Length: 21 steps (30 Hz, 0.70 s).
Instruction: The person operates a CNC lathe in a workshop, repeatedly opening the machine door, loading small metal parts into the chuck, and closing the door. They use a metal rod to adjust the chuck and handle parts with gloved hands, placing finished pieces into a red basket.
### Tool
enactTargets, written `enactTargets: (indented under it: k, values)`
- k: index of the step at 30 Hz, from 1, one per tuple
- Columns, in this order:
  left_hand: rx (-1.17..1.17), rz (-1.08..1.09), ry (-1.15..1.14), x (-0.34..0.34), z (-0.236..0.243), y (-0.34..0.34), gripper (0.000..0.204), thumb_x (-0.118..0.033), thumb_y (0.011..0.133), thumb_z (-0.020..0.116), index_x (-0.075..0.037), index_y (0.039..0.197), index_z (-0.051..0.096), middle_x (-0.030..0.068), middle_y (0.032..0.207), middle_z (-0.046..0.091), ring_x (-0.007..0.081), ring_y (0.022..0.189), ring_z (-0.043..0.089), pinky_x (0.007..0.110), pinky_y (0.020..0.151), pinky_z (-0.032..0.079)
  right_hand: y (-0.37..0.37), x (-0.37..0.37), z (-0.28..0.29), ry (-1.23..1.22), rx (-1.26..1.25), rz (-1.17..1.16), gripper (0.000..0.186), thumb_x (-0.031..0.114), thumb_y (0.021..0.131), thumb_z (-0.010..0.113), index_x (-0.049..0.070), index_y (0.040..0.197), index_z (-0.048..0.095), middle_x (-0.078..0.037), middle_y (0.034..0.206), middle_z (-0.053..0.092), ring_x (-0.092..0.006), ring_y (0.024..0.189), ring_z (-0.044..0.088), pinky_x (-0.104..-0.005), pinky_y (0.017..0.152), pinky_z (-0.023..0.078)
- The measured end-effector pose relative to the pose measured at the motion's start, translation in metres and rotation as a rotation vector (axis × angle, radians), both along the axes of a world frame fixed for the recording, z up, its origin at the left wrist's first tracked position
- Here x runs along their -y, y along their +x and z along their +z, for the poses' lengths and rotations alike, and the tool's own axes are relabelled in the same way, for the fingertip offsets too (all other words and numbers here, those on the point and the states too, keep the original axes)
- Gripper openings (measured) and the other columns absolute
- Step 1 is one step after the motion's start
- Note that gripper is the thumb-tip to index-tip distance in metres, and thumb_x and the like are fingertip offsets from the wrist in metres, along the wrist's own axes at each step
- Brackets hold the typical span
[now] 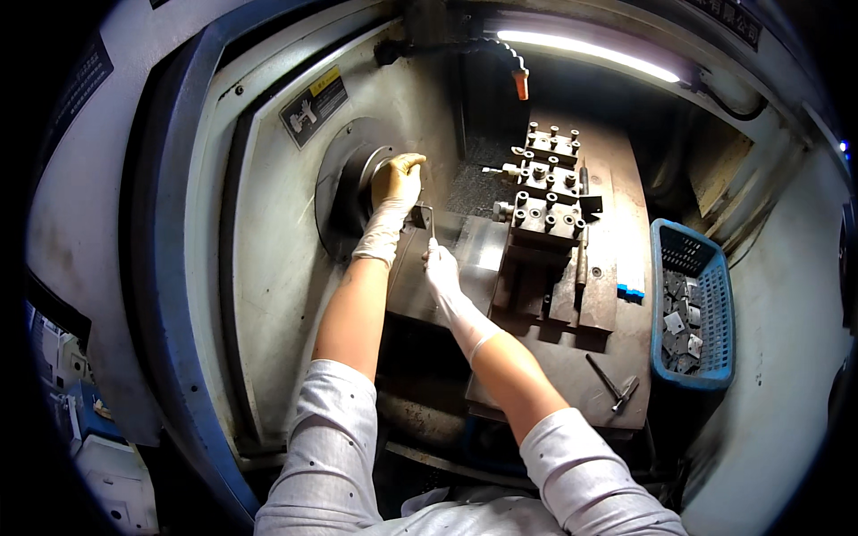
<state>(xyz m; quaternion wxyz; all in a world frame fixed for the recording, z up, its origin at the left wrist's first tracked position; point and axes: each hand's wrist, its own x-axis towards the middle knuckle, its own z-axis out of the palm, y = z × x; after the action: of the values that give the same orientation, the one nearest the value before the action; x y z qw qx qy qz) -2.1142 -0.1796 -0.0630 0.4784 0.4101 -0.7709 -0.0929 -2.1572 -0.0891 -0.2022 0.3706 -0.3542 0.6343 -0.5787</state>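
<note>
My left hand (398, 185), in a thin glove with yellow-stained fingers, is curled closed against the front of the round spindle chuck (357, 170). Whatever its fingers hold is hidden. Just below and right of it, my gloved right hand (442, 268) grips the lower end of a thin upright metal strip (433, 225). A small dark block (417, 215) shows beside the strip's upper end; I cannot tell whether they touch. To the right stands the tool post block (547, 214), with several bolts and a cutting tool (494, 170) pointing left.
A blue basket (660, 304) holding several small metal plates (684, 326) stands at the right. A T-shaped wrench (612, 384) lies on the machine bed (563, 366). An orange-tipped coolant hose (520, 82) hangs above, near a lit lamp (590, 55).
</note>
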Motion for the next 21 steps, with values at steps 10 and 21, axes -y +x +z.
enactTargets:
  k: [10, 21]
  values:
    - [-0.082, 0.020, -0.299, -0.019, -0.005, 0.012, 0.013, -0.006, 0.073, 0.054, -0.008, 0.082, 0.063, 0.0062, 0.088, 0.062, 0.0214, 0.079, 0.059, 0.027, 0.067, 0.047, 0.030, -0.056, 0.119, 0.264, 0.939, 0.193, 0.043, 0.046, 0.087, 0.026, 0.016, 0.058, 0.034, 0.005, 0.044, 0.024, -0.0089, 0.034, 0.018, -0.0245, 0.034, 0.013]
    - [-0.113, 0.091, -0.546, -0.053, -0.029, 0.016, 0.027, -0.008, 0.081, 0.047, 0.000, 0.107, 0.046, 0.0165, 0.106, 0.047, 0.0296, 0.101, 0.045, 0.036, 0.086, 0.036, 0.008, -0.005, 0.031, 0.269, -0.383, 0.044, 0.045, 0.039, 0.088, 0.020, 0.005, 0.093, 0.050, -0.019, 0.092, 0.056, -0.0358, 0.088, 0.053, -0.0438, 0.074, 0.040]
